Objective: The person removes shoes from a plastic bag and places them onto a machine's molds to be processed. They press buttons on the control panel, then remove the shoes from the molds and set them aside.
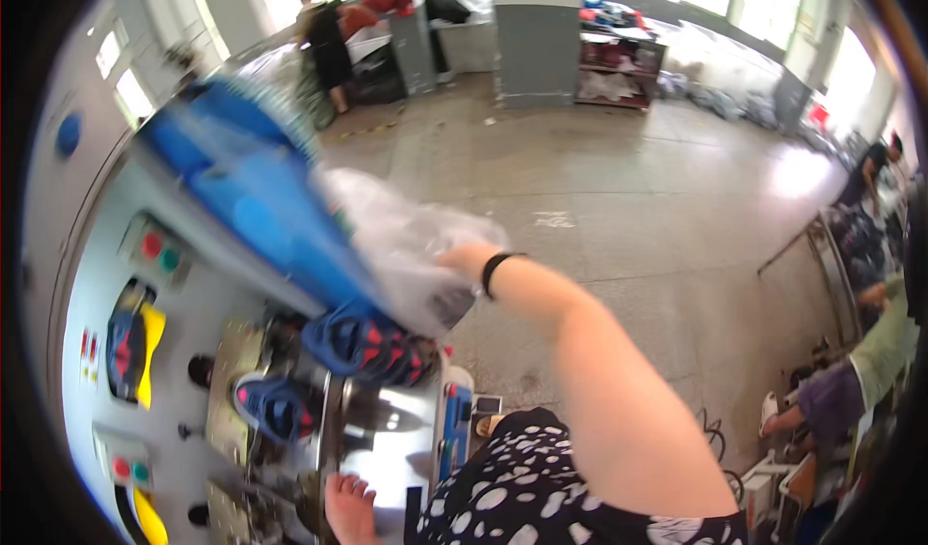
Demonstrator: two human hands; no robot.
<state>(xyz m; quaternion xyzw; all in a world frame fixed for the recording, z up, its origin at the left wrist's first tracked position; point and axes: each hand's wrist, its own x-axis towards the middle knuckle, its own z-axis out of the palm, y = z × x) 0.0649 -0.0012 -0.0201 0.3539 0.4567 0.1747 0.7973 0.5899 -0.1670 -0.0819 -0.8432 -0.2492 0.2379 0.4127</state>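
Note:
My right hand point(469, 258), with a black band at the wrist, reaches forward and grips a translucent plastic bag point(396, 245); motion blurs the fingertips. The bag lies against a long blue panel or cover point(261, 197) on the left. Low in the picture, my left hand point(350, 508) rests by the shiny metal plate point(387, 424) of a machine, its fingers apart and nothing visible in them. A blue shoe upper with red marks point(358, 344) sits at the plate's far end. Another blue shoe upper point(275, 407) is on the machine's fixture.
Red and green buttons point(155, 252) and a yellow-edged fixture holding a dark shoe part point(130, 347) line the pale machine front. A grey pillar point(539, 52) and a loaded shelf point(619, 67) stand far off. Other people point(329, 47) work at the back left and along the right.

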